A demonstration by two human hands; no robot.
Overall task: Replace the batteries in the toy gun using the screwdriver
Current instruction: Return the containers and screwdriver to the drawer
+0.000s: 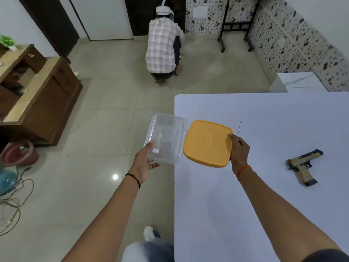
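A tan and dark toy gun lies on its side at the right of the white table, away from both hands. My left hand holds a clear plastic box in the air just off the table's left edge. My right hand grips an orange lid by its right edge, beside the box. The same hand also holds a thin screwdriver, whose metal shaft sticks up past the fingers. What lies in the clear box is too faint to tell.
A person crouches on the tiled floor beyond the table, back turned. A wooden cabinet stands at the left, with cables and a round pink device on the floor near it. A white block sits behind the table's far right corner.
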